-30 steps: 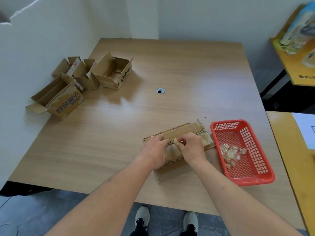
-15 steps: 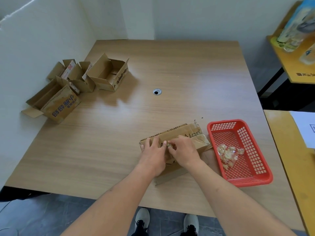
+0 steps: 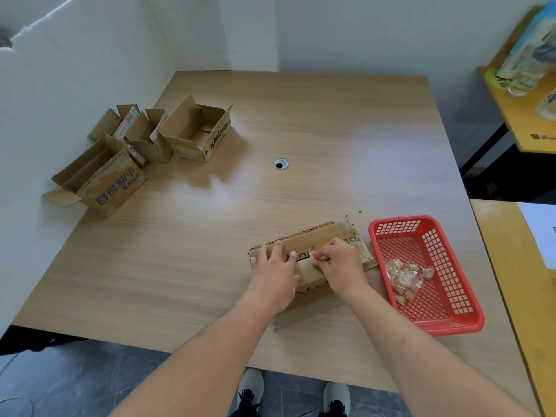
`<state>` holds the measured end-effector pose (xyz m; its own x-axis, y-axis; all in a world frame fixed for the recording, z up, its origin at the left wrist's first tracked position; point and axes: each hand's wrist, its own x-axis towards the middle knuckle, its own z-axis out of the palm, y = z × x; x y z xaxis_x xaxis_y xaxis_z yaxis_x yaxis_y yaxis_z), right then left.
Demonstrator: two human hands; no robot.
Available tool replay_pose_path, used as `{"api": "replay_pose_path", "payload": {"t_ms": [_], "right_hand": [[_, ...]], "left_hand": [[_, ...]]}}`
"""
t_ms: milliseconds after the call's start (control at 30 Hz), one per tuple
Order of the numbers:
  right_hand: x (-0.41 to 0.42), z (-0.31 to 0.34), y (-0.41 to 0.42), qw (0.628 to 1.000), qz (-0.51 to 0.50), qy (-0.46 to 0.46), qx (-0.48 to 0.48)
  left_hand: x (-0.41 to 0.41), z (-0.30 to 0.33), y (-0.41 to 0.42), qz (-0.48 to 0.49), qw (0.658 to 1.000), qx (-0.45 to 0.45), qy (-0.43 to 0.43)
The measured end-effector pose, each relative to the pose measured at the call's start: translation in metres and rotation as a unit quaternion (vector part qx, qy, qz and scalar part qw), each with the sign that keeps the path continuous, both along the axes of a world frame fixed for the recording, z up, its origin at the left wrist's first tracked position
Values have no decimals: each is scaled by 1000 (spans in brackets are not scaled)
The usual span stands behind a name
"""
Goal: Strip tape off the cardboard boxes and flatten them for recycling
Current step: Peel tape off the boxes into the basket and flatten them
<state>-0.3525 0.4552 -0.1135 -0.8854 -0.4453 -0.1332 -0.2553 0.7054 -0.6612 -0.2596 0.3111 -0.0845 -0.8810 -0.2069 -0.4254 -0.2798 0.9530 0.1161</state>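
Meanwhile, the left hand (image 3: 275, 273) is pressing the flattened box (image 3: 313, 251) flat-fingered, the right hand (image 3: 338, 266) is pinching tape (image 3: 313, 257); three boxes (image 3: 195, 132) far left are waiting.

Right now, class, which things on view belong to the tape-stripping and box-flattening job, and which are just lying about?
Belong to the job:
flattened box, held down by the left hand
tape strip, pinched by the right hand
open boxes at the table's far left
red basket holding tape scraps

Lying about:
white paper on the side table
bottles on the yellow shelf
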Motion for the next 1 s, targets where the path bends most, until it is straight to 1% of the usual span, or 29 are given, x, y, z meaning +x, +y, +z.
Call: {"api": "replay_pose_path", "payload": {"t_ms": [67,133,267,400,467,533,600,633,700,767,833,933,1000], "right_hand": [[-9,9,-1,999,18,-38,34],[-11,14,-1,998,17,-45,42],[-3,16,-5,997,3,-17,70],[5,24,-17,987,19,39,157],[5,27,-22,985,0,27,168],[1,28,-22,988,-41,-19,147],[-4,26,-15,989,-97,-67,90],[-5,26,-10,987,-125,-76,62],[-5,25,1,981,-183,-65,26],[-6,26,9,975,-217,-52,15],[-5,25,12,978,-205,-35,12],[-4,17,16,993,-118,2,6],[-6,15,20,997,-68,-16,-14]], "left_hand": [[0,-2,1,1,1000,-1,5],[-1,-3,3,0,1000,-3,5],[-9,2,8,17,1000,-8,-14],[-17,4,21,62,998,25,-19],[-17,2,21,65,997,38,-19],[-18,2,17,63,996,49,-29],[-19,3,14,65,996,57,-36],[-19,5,14,65,996,57,-37],[-22,6,14,64,996,53,-45],[-23,7,15,69,995,58,-52],[-24,9,14,72,994,64,-55],[-26,12,16,70,994,57,-60],[-27,14,18,63,995,44,-56]]}}
